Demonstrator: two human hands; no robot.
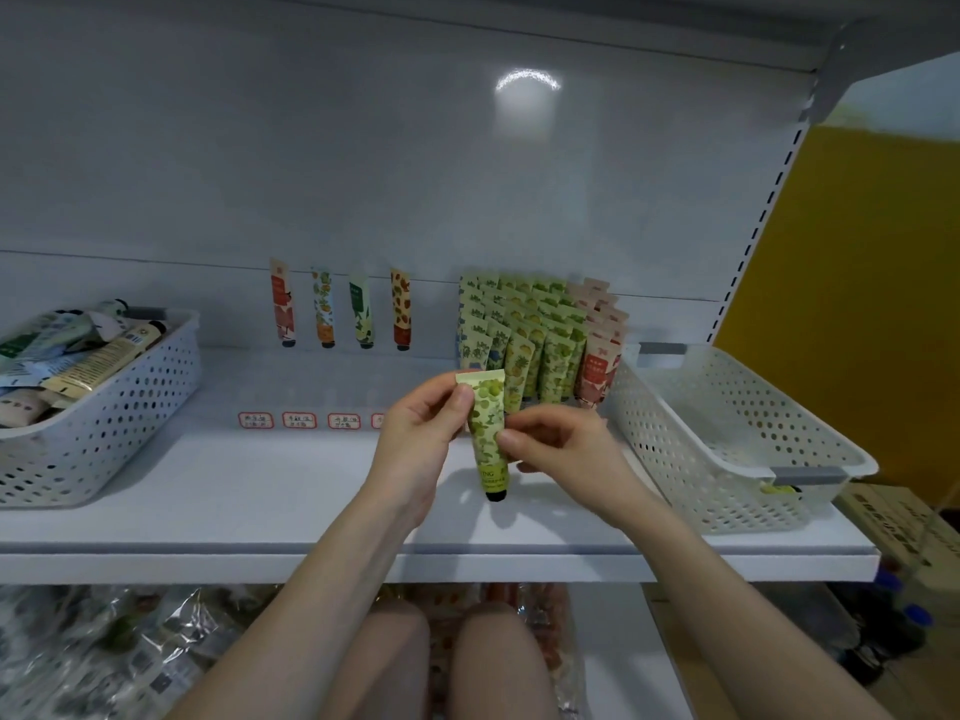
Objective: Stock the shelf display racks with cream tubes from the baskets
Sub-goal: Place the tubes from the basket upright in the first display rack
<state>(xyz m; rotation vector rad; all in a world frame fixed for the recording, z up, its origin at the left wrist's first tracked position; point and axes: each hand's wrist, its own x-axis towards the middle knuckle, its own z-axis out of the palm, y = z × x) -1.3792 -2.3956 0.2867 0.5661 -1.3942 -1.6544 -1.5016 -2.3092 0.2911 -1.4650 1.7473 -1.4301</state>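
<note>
Bare knees point(397, 662) lowest. Above the shelf point(260, 485), left hand point(415, 439) pinches the green tube point(485, 413) near its top and right hand point(566, 449) pinches its middle, cap down. Filled rack point(540, 335) just behind; left basket point(104, 407) and right basket point(701, 433) flank it.

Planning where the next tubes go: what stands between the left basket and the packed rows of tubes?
Head view: four single tubes stand upright, spaced apart, with red-framed labels in front of them.

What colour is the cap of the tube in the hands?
Black; the cap points down, seen in the head view.
</note>
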